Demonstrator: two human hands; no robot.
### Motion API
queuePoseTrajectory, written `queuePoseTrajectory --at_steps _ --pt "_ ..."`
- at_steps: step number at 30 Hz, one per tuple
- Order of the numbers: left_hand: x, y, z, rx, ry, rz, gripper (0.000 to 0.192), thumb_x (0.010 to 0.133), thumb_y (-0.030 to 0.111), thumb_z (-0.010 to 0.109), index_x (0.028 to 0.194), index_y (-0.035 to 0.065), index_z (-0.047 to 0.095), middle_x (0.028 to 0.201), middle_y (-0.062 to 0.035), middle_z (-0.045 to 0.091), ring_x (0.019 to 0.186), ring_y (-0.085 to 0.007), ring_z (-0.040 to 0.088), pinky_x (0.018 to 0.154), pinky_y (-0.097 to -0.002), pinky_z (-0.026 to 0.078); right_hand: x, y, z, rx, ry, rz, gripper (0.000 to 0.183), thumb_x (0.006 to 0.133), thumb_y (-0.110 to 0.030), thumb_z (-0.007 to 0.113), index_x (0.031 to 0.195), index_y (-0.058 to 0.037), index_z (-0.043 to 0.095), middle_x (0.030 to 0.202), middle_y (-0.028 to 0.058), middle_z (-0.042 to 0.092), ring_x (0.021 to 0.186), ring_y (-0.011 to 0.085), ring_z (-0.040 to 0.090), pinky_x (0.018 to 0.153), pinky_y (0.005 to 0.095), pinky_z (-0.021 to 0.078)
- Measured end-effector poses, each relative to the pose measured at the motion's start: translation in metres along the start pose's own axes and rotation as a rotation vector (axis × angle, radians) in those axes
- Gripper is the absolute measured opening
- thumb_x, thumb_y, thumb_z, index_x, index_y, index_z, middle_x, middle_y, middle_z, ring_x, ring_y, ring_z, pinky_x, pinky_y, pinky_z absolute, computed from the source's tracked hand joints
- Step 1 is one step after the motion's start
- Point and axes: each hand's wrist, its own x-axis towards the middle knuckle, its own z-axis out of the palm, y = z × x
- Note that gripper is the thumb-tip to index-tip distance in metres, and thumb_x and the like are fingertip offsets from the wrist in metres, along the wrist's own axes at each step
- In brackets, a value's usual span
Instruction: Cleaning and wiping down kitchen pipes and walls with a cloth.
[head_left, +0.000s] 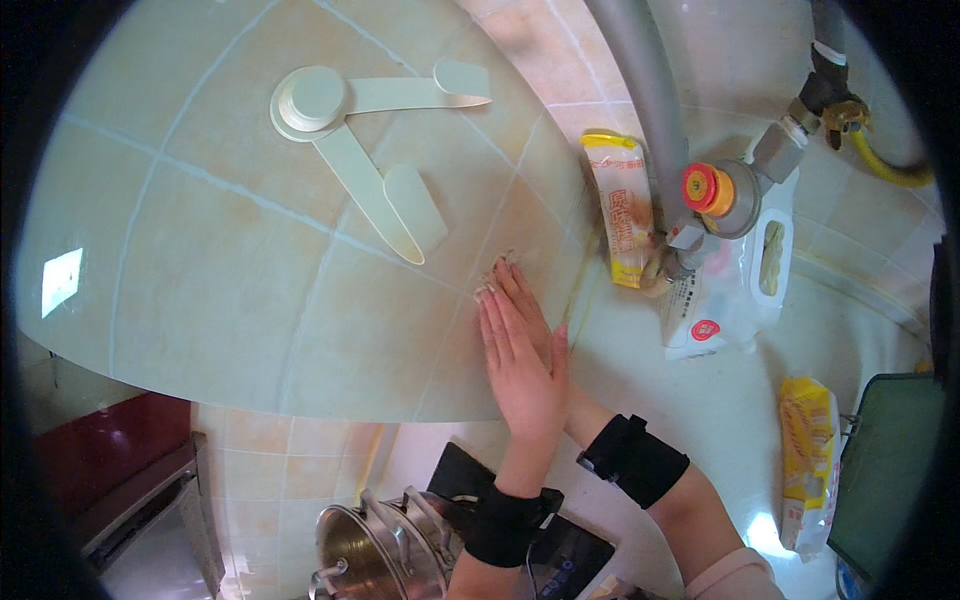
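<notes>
My left hand (525, 367) lies flat over my right hand (529, 300), fingers straight and thumb apart. Both are by the tiled wall, near its corner. Much of my right hand is covered, and whether anything is under its palm is hidden. Something small and pale shows at the fingertips; I cannot tell what. Up and left of the hands, a white plastic wall-mounted rack has a round hub (311, 101) and two flat arms (371, 195), each with a rounded paddle near its end. Black bands wrap both wrists.
Right of the hands are a yellow-and-white packet (621, 210), a grey pipe (652, 97) with a red-capped valve (701, 187), and a white handled container (720, 300). Another packet (810, 465) leans by a dark green panel (885, 465). Steel pots (375, 547) stand below.
</notes>
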Motion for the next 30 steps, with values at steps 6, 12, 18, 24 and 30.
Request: queuePoseTrajectory --at_steps 6,12,18,24,30 --pt "-0.009 0.008 0.013 -0.011 0.022 -0.024 0.069 0.082 0.025 0.052 0.132 -0.0036 0.015 0.135 -0.0259 0.018 0.126 -0.0396 0.019 0.103 -0.0432 0.018 -0.003 0.025 0.001 0.113 -0.003 -0.099 0.045 0.088 -0.015 0.039 0.13 -0.0017 0.03 0.138 0.0096 0.025 0.129 0.0246 0.019 0.105 0.031 0.0183" --pt "-0.006 0.006 0.027 -0.068 0.043 -0.025 0.068 0.082 0.024 0.052 0.132 -0.0041 0.016 0.135 -0.0262 0.019 0.126 -0.0396 0.019 0.103 -0.0432 0.018 -0.006 0.055 -0.004 -0.01 0.0 -0.164 0.045 0.087 -0.015 0.041 0.129 -0.0013 0.031 0.138 0.0095 0.026 0.128 0.0265 0.02 0.104 0.032 0.0199" --pt "0.005 0.01 0.005 -0.099 0.115 0.02 0.064 0.083 0.022 0.051 0.131 -0.0053 0.019 0.133 -0.0272 0.023 0.125 -0.0398 0.02 0.103 -0.0431 0.018 0.013 -0.006 -0.01 -0.155 0.021 -0.27 0.044 0.086 -0.013 0.043 0.127 -0.0002 0.033 0.136 0.0109 0.029 0.126 0.0273 0.025 0.103 0.0331 0.0228" --pt "-0.016 -0.002 0.043 -0.136 0.001 -0.026 0.065 0.083 0.023 0.051 0.131 -0.0059 0.018 0.134 -0.0273 0.022 0.125 -0.0398 0.02 0.103 -0.0435 0.017 -0.015 0.05 -0.005 -0.105 0.077 -0.083 0.043 0.086 -0.013 0.043 0.126 0.0015 0.034 0.131 0.0122 0.035 0.122 0.0267 0.03 0.102 0.0319 0.0255" --pt "-0.018 0.0 0.041 -0.14 -0.022 -0.091 0.064 0.083 0.023 0.05 0.131 -0.0049 0.018 0.135 -0.0259 0.022 0.126 -0.039 0.02 0.103 -0.043 0.017 -0.028 0.048 -0.003 0.322 0.061 0.111 0.044 0.088 -0.015 0.04 0.128 0.0013 0.03 0.132 0.0121 0.033 0.123 0.0235 0.029 0.102 0.0307 0.025"
